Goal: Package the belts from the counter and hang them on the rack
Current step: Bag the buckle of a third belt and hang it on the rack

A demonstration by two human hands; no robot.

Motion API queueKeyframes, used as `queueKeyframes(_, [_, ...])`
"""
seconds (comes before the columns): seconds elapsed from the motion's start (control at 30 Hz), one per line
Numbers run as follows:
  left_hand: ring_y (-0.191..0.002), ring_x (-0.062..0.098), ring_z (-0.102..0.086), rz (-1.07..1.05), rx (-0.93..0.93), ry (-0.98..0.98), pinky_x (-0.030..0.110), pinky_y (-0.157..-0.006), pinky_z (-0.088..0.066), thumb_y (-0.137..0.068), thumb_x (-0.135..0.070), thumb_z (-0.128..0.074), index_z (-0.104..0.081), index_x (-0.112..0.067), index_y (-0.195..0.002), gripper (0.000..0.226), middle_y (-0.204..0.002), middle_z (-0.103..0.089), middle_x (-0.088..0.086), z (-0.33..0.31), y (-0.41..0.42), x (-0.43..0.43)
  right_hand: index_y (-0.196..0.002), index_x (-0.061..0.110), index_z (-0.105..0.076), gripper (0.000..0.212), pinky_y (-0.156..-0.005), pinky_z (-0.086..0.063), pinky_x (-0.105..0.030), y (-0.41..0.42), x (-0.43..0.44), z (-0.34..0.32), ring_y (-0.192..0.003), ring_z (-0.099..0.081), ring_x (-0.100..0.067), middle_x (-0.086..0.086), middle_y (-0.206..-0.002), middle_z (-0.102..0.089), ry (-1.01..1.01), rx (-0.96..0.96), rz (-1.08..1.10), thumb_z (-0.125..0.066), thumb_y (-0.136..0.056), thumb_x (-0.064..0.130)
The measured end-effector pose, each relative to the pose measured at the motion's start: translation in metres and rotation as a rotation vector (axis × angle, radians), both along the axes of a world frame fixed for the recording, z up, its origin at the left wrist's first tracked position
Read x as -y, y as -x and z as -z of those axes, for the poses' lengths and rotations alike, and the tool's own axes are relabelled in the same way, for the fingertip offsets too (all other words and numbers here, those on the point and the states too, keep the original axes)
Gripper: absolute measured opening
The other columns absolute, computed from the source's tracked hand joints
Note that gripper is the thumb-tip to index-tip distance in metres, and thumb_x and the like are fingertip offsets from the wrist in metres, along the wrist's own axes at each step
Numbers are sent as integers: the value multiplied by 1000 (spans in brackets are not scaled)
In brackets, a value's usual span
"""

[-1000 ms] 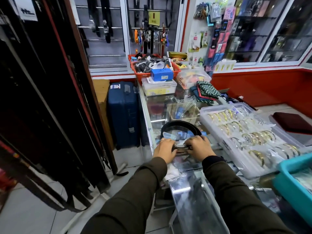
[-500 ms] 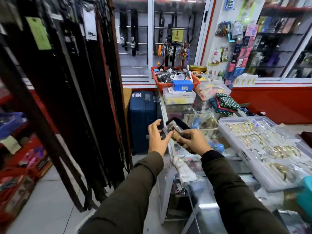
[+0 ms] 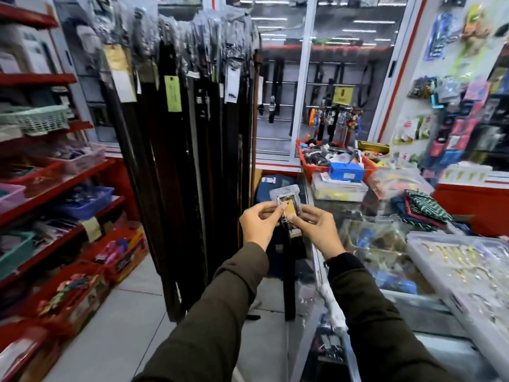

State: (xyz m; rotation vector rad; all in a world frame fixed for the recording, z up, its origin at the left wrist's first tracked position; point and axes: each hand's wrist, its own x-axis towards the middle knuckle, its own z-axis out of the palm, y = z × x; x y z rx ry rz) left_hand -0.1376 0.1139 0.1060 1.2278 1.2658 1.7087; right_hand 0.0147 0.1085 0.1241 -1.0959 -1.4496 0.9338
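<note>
A black belt (image 3: 288,260) hangs straight down from my hands, its buckle end wrapped in a clear plastic sleeve (image 3: 285,198) with a yellow tag inside. My left hand (image 3: 259,224) pinches the sleeve from the left, my right hand (image 3: 316,226) from the right, both at chest height beside the counter. The belt rack (image 3: 192,128) stands just left of my hands, full of dark belts in plastic sleeves with paper tags. The belt's lower end reaches near the floor.
The glass counter (image 3: 358,260) runs along the right with a clear tray of bangles (image 3: 462,266), a red basket (image 3: 311,164), a blue box (image 3: 345,170) and folded cloth. Red shelves with baskets (image 3: 55,175) line the left. A blue suitcase (image 3: 272,186) stands behind the belt.
The belt was coiled on the counter under both hands; I lifted it off, it has uncoiled to hang down, and my view has swung left and up toward the rack.
</note>
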Motion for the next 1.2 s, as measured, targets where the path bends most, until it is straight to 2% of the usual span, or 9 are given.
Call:
queueKeyframes(0.2, [-78,-5,-73,-31,-30,-167,16,-70,-59,-84,-22,-84,-77,-23,-97,15,-75,-76,-22,-42,28,4,-97,34,-77,23,-83,-57,-13,18,4,-16,-92,-72,6,13,-93,-79,-83,24,-56,-87,-78,28])
queueKeyframes(0.3, [-88,7,-75,-83,-30,-218,29,-81,-62,-85,-25,-83,-80,-15,-103,21,-89,-79,-9,-62,40,4,-98,34,-75,28,-76,-64,-27,25,-1,-35,-90,-76,-9,7,-92,-79,-74,-32,-222,-84,-80,15])
queueKeyframes(0.4, [-97,15,-75,-92,44,-239,32,-87,-61,-87,-25,-81,-79,-12,-107,24,-99,-80,1,-78,51,2,-105,18,-75,27,-72,-64,-25,40,-9,-52,-93,-76,-17,-3,-96,-79,-96,-104,-255,-83,-80,9])
queueKeyframes(0.5, [-94,19,-76,15,116,-191,32,-79,-64,-88,-23,-79,-80,-15,-102,17,-96,-81,2,-90,66,2,-113,6,-75,31,-76,-64,-26,55,-18,-72,-92,-78,-14,-7,-98,-81,-130,-257,-237,-80,-83,8])
queueKeyframes(0.6, [-86,16,-76,101,150,-165,22,-69,-61,-89,-19,-78,-81,-21,-95,7,-89,-82,1,-104,76,3,-108,8,-76,23,-75,-64,-24,65,-28,-98,-89,-78,-12,-4,-95,-83,-157,-353,-271,-78,-85,6])
queueKeyframes(0.77, [-95,14,-75,137,140,-239,23,-74,-60,-90,-14,-76,-78,-21,-104,16,-97,-81,0,-155,88,2,-122,-5,-69,35,-78,-64,-24,87,-40,-143,-100,-75,-23,-20,-110,-77,-188,-443,-289,-74,-88,2])
queueKeyframes(0.93, [-94,14,-76,91,137,-341,23,-71,-62,-91,-17,-76,-76,-16,-112,22,-95,-81,1,-207,94,-9,-117,7,-71,28,-73,-62,-20,101,-52,-199,-94,-75,-17,-17,-109,-77,-293,-455,-289,-75,-89,7])
queueKeyframes(1.1, [-89,11,-77,74,136,-399,23,-67,-61,-90,-20,-77,-76,-16,-115,25,-91,-82,2,-241,89,-21,-122,2,-71,35,-87,-63,-37,104,-63,-233,-108,-74,-25,-18,-113,-77,-337,-498,-289,-75,-89,9])
queueKeyframes(1.2, [-87,12,-76,84,148,-416,22,-64,-60,-89,-21,-78,-77,-17,-111,22,-90,-82,1,-258,83,-27,-120,2,-71,33,-83,-63,-33,104,-68,-247,-103,-73,-24,-18,-111,-77,-349,-536,-260,-76,-88,9])
